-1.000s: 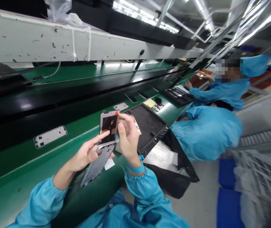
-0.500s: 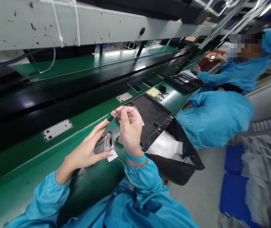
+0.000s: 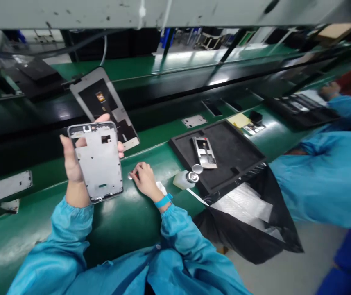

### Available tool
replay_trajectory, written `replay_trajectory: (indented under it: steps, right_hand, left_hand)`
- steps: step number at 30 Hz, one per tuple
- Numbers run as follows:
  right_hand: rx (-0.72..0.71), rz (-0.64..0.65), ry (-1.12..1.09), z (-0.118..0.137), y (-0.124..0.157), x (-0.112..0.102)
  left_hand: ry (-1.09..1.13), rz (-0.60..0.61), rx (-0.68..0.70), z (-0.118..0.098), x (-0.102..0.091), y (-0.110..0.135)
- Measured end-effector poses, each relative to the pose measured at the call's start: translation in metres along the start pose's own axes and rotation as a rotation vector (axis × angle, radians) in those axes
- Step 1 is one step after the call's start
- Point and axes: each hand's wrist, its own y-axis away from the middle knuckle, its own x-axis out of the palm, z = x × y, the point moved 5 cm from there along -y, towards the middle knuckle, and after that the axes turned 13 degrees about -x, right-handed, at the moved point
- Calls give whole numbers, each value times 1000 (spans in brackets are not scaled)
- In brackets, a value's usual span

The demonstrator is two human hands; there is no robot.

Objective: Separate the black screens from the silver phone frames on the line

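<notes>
My left hand point(image 3: 73, 164) grips a silver-grey phone frame point(image 3: 98, 166), held up with its flat face toward me. Behind the frame, and partly covered by it, a second phone part point(image 3: 114, 92), grey with a dark panel and a copper-coloured connector, sticks out at a tilt past the fingers. Whether the hand also holds that part, I cannot tell. Low over the green bench, my right hand point(image 3: 146, 180) has its fingers closed; a small pale and red thing shows at the fingertips, too small to name.
A clear bottle point(image 3: 183, 179) with its lid raised stands by a black foam tray point(image 3: 233, 151) holding a phone part point(image 3: 205, 153). A black bag point(image 3: 245, 241) with clear plastic hangs below. Phone frames point(image 3: 7, 186) lie leftward. A co-worker's blue sleeve point(image 3: 325, 172) is right.
My hands have separated. The left has turned the phone frame to face me and raised it; the right has dropped toward the bench. The view has shifted, and the bottle now shows.
</notes>
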Motion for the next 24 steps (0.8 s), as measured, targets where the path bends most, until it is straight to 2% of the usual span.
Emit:
replay_trajectory:
  steps: [3,6,8,11,13,16,19,21,24]
  right_hand:
    - [3,-14,-8,-2,-1,-3]
    - [10,-31,-74,5,-9,-24]
    - [12,-52,-266,18,-19,-44]
    - [11,-85,-726,49,-39,-71]
    - [20,-75,-793,67,-55,-83]
    - [23,-70,-786,82,-71,-89]
    - [-21,-110,-802,86,-65,-91]
    - [-52,-167,-810,86,-50,-97]
    - [-59,-227,-758,81,-24,-112]
  left_hand:
    - [82,-7,-49,4,9,2]
    - [138,17,-109,9,17,2]
    - [151,20,-137,12,21,2]
    - [184,9,-202,17,29,2]
    - [230,16,-255,21,35,1]
    - [268,-7,-284,25,40,-1]
    - [290,-21,-260,25,38,0]
    - [275,-41,-220,23,35,2]
    - [198,-138,-164,18,29,5]
